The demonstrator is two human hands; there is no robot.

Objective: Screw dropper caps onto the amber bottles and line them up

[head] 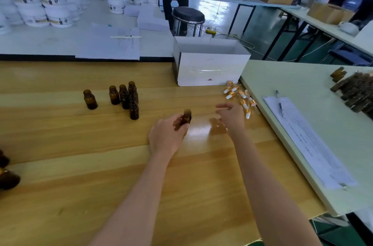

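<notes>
The left hand point(167, 136) is gripping one uncapped amber bottle point(187, 117) just above the wooden table point(80, 185), with its fingers curling round the body. The bottle is looking blurred, so I cannot tell whether it is upright or tilting. The right hand point(232, 117) is holding nothing; its fingers are spreading loosely and it is hovering near the dropper caps point(240, 96). These are lying crossed over each other between the white box point(210, 68) and the edge of the white table point(302, 84). I am thinking a hasty grab is risking to scatter them or to break a thin pipette, and a cap going on crooked is risking a jammed thread. Further left the row of bottles point(124, 100) is standing tightly together without caps, so a careless placing is risking to knock them over like dominoes
</notes>
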